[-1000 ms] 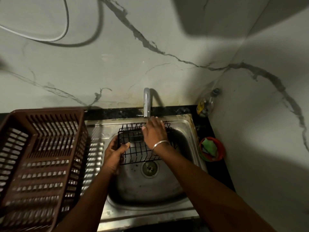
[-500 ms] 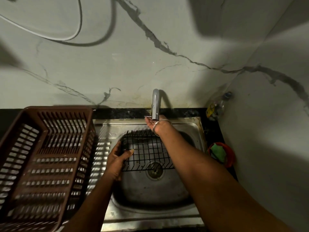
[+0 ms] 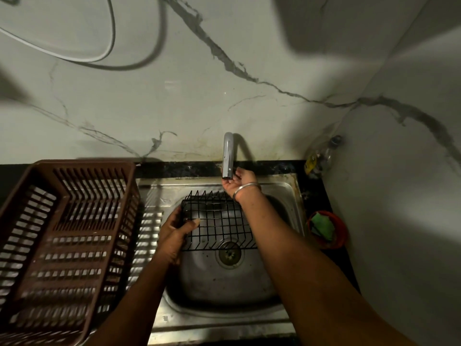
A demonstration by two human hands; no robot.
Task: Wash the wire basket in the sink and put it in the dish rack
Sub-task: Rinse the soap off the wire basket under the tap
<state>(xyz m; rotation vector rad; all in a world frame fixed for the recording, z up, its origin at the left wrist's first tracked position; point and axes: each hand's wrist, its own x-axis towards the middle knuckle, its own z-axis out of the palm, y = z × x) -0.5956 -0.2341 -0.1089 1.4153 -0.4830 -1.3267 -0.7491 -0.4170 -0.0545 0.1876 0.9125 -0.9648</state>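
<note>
Presently, in the head view, the wire basket (image 3: 219,221) is held low inside the sink (image 3: 287,187), just above the drain. Its left edge is gripped by the left hand (image 3: 178,229), with the thumb laid across the wires. The right hand (image 3: 237,182) is turned palm-up just under the mouth of the faucet (image 3: 227,156), fingers loosely curved and nothing held; a metal bangle (image 3: 245,189) is worn at the wrist. A brown dish rack (image 3: 67,233) is set on the counter (image 3: 189,168) just beside the sink's left side. A red bowl (image 3: 336,236) holding a green scrubber (image 3: 321,226) is placed to the right.
</note>
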